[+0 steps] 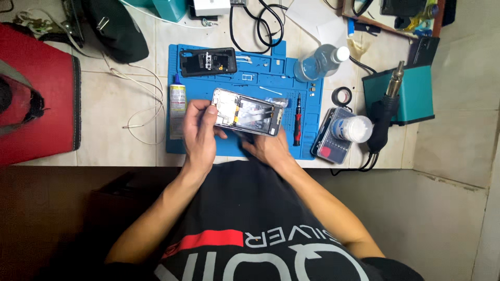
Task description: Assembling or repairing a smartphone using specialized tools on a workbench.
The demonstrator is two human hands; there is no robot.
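Observation:
An opened phone (249, 111) with its back off and inner parts showing is held above the blue work mat (260, 83). My left hand (200, 130) grips the phone's left end, fingers curled over its edge. My right hand (268, 148) supports it from below at the right end. A black phone back cover (207, 61) lies at the mat's far left. A red-handled screwdriver (297, 122) rests on the mat just right of the phone.
A glue bottle (177, 104) lies at the mat's left edge. A clear water bottle (320, 61) lies at the mat's far right. A screw box with a white tub (351, 129), a tape roll (341, 96) and a hot-air station (398, 93) stand right. A red bag (36, 93) sits left.

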